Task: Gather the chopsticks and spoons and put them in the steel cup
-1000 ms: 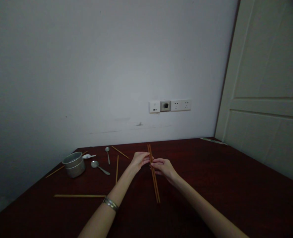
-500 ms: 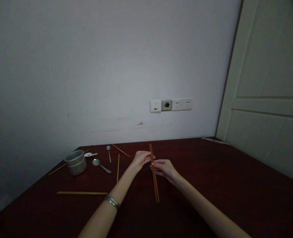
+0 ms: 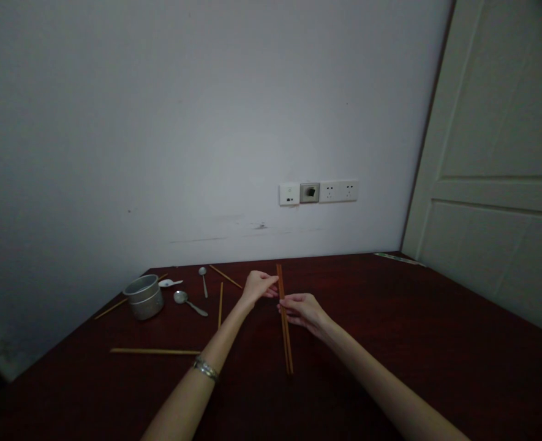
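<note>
A pair of brown wooden chopsticks [image 3: 284,331] stands out in front of me, side by side and slanting slightly. My right hand [image 3: 305,311] pinches them above their middle, thumb and fingers closed around them. Close to their upper part is my left hand [image 3: 258,286], its fingertips at the left edge of the sticks and its fingers a little apart. Whether those fingertips touch the wood is hard to see. A silver bracelet [image 3: 205,369] circles my left wrist.
Left of my arms on the dark red table [image 3: 417,343] are a metal pot [image 3: 146,301], a white spoon [image 3: 168,283], metal spoons [image 3: 181,297] [image 3: 203,273] and several loose chopsticks [image 3: 155,351]. Behind rises a wall with sockets [image 3: 338,191]; a pale door [image 3: 495,147] stands right.
My left hand has drawn back slightly up and left, its fingers no longer reaching past the chopsticks. My right hand keeps its hold. The view has shifted a little.
</note>
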Motion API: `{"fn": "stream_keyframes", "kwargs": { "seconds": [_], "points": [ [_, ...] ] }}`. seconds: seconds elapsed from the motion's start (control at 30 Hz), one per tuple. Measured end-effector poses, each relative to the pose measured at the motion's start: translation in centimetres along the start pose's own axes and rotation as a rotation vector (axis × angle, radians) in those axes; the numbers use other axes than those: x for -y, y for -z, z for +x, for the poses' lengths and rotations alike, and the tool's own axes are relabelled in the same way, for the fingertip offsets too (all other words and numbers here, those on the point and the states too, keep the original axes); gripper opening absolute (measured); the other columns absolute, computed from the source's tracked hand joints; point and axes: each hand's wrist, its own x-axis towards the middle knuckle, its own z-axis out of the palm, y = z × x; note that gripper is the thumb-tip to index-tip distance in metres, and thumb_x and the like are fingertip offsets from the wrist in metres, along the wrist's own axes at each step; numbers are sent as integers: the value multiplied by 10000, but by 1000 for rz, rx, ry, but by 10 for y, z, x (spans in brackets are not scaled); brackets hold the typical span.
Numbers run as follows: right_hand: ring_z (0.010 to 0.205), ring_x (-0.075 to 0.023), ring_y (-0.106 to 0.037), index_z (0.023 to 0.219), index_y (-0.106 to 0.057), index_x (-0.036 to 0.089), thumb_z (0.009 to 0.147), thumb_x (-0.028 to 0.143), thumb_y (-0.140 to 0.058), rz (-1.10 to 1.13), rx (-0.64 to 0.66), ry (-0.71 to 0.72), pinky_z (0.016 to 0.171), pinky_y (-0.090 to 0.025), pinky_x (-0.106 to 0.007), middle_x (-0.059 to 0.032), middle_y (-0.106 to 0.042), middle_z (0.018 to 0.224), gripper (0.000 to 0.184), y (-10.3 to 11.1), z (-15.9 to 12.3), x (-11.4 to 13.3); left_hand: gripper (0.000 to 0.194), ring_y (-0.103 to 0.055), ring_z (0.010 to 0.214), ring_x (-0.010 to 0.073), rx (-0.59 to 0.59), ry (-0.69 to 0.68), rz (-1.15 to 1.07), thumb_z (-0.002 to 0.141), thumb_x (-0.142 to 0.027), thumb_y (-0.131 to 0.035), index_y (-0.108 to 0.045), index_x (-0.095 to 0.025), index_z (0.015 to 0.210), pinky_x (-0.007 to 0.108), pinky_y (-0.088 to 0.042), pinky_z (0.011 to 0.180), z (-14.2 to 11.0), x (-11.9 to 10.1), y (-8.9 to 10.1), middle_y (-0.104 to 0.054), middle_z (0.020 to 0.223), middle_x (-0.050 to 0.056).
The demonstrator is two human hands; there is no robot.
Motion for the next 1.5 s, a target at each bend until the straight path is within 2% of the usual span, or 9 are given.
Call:
{"fn": "stream_keyframes", "kwargs": {
  "seconds": [0.1, 0.23, 0.3, 0.37, 0.5, 0.6, 0.87, 1.2, 1.5],
  "points": [
    [593, -87, -599, 738, -624, 103, 650, 203, -676, -26, -31, -9, 553, -471, -195, -77, -670, 734, 143, -6, -3, 1, 305, -588, 438, 143, -67, -67, 344, 730, -388, -557, -607, -96, 657, 226, -461, 447, -7, -11, 0, -620, 519, 72],
    [594, -95, -603, 710, -613, 107, 640, 206, -680, -38, -27, 6, 552, -480, -204, -68, -670, 713, 139, -10, -1, -4, 316, -636, 613, 173, -194, -196, 801, 699, -424, -562, -638, -122, 648, 221, -461, 573, -20, -20, -5, -656, 617, 93],
    [599, -98, -607, 694, -608, 107, 635, 212, -684, -51, -28, 12, 555, -484, -204, -69, -671, 710, 142, -11, -1, -6, 279, -640, 705, 190, -274, -234, 944, 675, -407, -584, -646, -135, 657, 226, -453, 635, -24, -22, -7, -670, 687, 98],
    [598, -100, -611, 684, -603, 108, 630, 206, -685, -63, -37, 9, 559, -490, -204, -67, -670, 698, 139, -13, -2, -7, 263, -637, 747, 203, -298, -242, 1008, 675, -394, -581, -652, -142, 692, 237, -449, 662, -26, -23, -8, -674, 745, 104],
    [571, -97, -608, 673, -596, 106, 628, 184, -678, -85, -41, -1, 546, -494, -202, -59, -664, 668, 122, -17, -4, -7, 286, -633, 785, 219, -268, -202, 1070, 673, -392, -575, -660, -134, 762, 243, -452, 658, -26, -22, -7, -672, 813, 128],
    [557, -93, -601, 669, -593, 108, 631, 174, -669, -88, -43, -2, 538, -495, -203, -52, -660, 658, 108, -19, -4, -10, 290, -639, 756, 216, -253, -189, 1071, 665, -373, -574, -665, -118, 770, 229, -456, 620, -23, -19, -5, -674, 789, 134],
    [539, -86, -595, 673, -610, 105, 612, 204, -692, -93, -42, 4, 531, -491, -196, -50, -662, 658, 143, -21, -2, -15, 292, -597, 459, 133, -48, -50, 867, 698, -303, -483, -663, -75, 668, 171, -420, 409, -13, -8, 4, -660, 615, 104],
    [548, -87, -596, 667, -602, 103, 596, 205, -705, -18, 9, -20, 545, -485, -199, -62, -665, 667, 161, -28, -5, -21, 273, -544, 380, 111, -49, -14, 827, 650, -277, -488, -644, -69, 565, 168, -397, 353, -17, -4, 12, -646, 569, 99],
    [486, -73, -569, 689, -593, 98, 617, 199, -699, -123, 40, -55, 503, -504, -203, -31, -640, 622, 163, -41, -7, -28, 255, -563, 402, 107, -74, 18, 870, 664, -268, -505, -660, -75, 601, 162, -420, 382, -31, 6, 24, -657, 586, 86]
  ]
}}
